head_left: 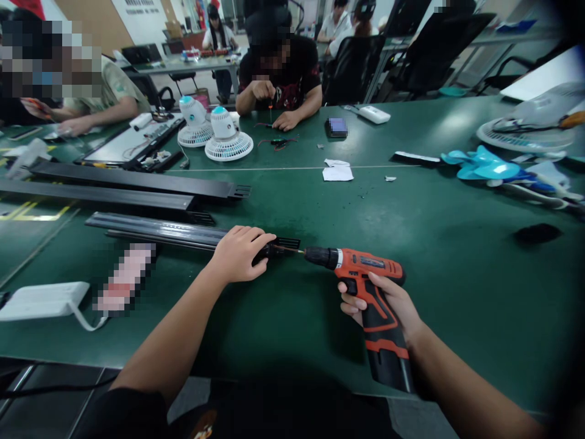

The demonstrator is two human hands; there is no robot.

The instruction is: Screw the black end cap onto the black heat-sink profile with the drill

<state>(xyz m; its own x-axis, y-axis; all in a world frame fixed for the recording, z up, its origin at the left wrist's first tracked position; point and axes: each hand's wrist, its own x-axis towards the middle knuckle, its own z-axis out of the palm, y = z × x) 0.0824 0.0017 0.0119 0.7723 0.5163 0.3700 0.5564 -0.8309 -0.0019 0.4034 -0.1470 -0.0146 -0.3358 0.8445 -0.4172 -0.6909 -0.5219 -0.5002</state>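
My left hand (240,253) is closed over the right end of a long black metal rail (155,229) that lies flat on the green table (411,244). My right hand (388,302) grips the handle of an orange and black cordless drill (365,286). The drill lies level and points left. Its thin bit reaches the rail's end just beside my left fingers.
Two more black rails (137,183) lie further back on the left. A white power strip (43,300) sits near the front left edge. Two small white fans (226,137), paper scraps (337,172) and blue fan blades (484,166) lie beyond. Other people work across the table.
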